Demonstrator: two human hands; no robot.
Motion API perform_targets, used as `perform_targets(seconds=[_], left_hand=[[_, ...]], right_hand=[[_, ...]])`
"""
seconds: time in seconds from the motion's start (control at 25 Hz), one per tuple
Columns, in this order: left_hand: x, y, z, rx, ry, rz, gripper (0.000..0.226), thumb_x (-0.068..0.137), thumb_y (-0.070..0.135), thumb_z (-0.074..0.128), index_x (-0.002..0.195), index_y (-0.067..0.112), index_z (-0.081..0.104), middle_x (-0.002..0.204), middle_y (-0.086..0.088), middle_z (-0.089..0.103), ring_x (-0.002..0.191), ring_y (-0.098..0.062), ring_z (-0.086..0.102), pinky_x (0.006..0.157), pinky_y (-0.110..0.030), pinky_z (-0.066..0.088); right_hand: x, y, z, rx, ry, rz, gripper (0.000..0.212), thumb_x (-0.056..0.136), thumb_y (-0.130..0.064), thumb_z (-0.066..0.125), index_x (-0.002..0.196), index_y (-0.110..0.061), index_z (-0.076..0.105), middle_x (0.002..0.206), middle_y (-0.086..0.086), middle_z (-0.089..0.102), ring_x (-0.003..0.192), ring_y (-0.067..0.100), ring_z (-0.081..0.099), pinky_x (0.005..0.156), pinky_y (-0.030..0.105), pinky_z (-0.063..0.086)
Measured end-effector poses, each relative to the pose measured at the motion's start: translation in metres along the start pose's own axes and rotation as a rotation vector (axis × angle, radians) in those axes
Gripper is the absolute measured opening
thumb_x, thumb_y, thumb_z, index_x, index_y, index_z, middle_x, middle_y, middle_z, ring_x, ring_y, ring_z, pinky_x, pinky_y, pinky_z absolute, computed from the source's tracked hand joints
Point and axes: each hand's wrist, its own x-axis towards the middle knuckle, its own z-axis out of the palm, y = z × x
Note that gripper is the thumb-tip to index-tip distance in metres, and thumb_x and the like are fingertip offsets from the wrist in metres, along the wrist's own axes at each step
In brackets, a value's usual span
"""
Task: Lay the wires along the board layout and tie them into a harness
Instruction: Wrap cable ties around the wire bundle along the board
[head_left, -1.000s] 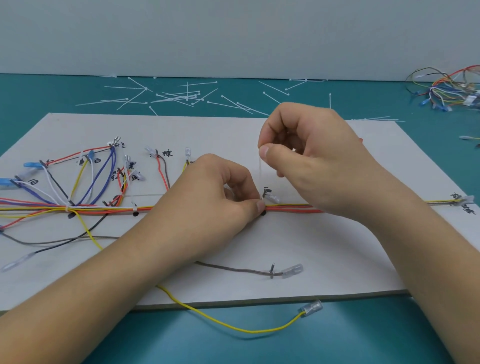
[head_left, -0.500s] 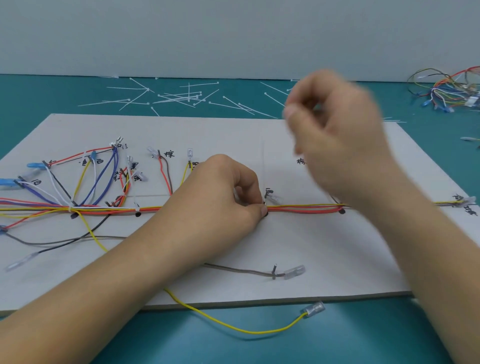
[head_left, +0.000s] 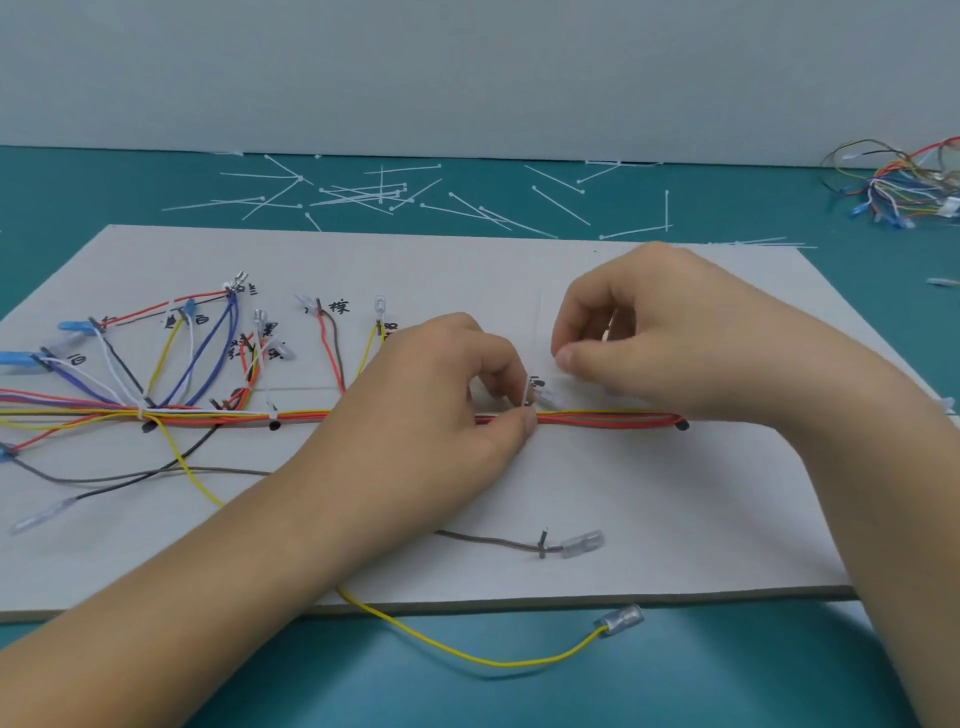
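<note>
A white layout board (head_left: 675, 519) lies on the teal table. Along its middle runs a bundle of red, orange and yellow wires (head_left: 608, 419). My left hand (head_left: 441, 405) pinches this bundle with thumb and forefinger where a white cable tie (head_left: 531, 396) sticks up. My right hand (head_left: 665, 332) hovers just right of that spot, its fingers curled. A small white bit, apparently the tie's tail, shows between them. At the left, coloured branch wires (head_left: 171, 364) fan out to labelled points.
Several loose white cable ties (head_left: 363, 195) lie scattered behind the board. Spare wires (head_left: 904, 182) are heaped at the far right. A yellow wire with a clear terminal (head_left: 621, 619) hangs over the front edge. A brown wire's terminal (head_left: 582, 543) rests on the board.
My right hand rose up and to the right half a second ago and has come back down beside the left hand's fingertips. The left hand has stayed on the bundle.
</note>
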Motion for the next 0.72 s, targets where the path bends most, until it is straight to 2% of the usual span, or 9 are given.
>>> perform_targets(seconds=[0.08,0.12,0.28,0.4,0.6,0.72], left_hand=[[-0.002,0.001,0.002,0.034,0.028,0.065,0.010,0.084,0.020,0.076,0.078,0.026,0.072,0.085,0.009,0.060,0.062,0.003,0.050,0.064,-0.018,0.035],[-0.003,0.001,0.003,0.049,0.033,0.090,0.010,0.084,0.017,0.076,0.078,0.024,0.072,0.085,0.008,0.059,0.061,0.004,0.049,0.064,-0.017,0.035],[-0.004,0.000,0.003,0.103,0.039,0.124,0.006,0.087,0.019,0.075,0.083,0.025,0.074,0.089,0.009,0.060,0.064,0.007,0.048,0.062,-0.011,0.030],[-0.004,0.000,0.004,0.151,0.035,0.139,0.005,0.089,0.022,0.073,0.090,0.026,0.075,0.090,0.011,0.058,0.065,0.006,0.047,0.062,-0.012,0.030],[-0.003,0.001,0.003,0.137,0.016,0.121,0.007,0.092,0.025,0.070,0.085,0.027,0.071,0.086,0.012,0.055,0.068,0.006,0.047,0.064,-0.013,0.032],[-0.001,0.002,0.003,0.151,0.021,0.113,0.011,0.092,0.025,0.070,0.081,0.025,0.069,0.084,0.011,0.055,0.065,0.002,0.047,0.062,-0.013,0.032]], right_hand=[[-0.004,-0.001,-0.001,-0.026,-0.122,0.022,0.014,0.085,-0.022,0.067,0.076,-0.030,0.074,0.063,-0.024,0.066,0.050,-0.004,0.059,0.040,0.019,0.044],[-0.005,0.001,-0.005,-0.054,-0.126,0.049,0.014,0.085,-0.023,0.067,0.078,-0.033,0.074,0.064,-0.024,0.067,0.050,-0.004,0.060,0.042,0.024,0.046],[0.002,0.020,-0.022,-0.117,0.085,0.238,0.020,0.085,-0.015,0.062,0.075,-0.030,0.073,0.069,-0.012,0.071,0.058,0.007,0.065,0.055,0.023,0.043],[0.004,0.032,-0.023,-0.139,0.070,0.363,0.014,0.084,-0.019,0.068,0.074,-0.027,0.074,0.071,-0.006,0.072,0.072,0.018,0.067,0.058,0.025,0.041],[0.006,0.031,-0.019,-0.098,0.126,0.369,0.014,0.080,-0.027,0.081,0.068,-0.023,0.077,0.062,-0.003,0.072,0.062,0.016,0.066,0.054,0.022,0.041],[0.010,0.027,-0.010,-0.122,0.170,0.344,0.015,0.083,-0.022,0.077,0.068,-0.021,0.075,0.066,0.002,0.071,0.057,0.016,0.064,0.049,0.020,0.040]])
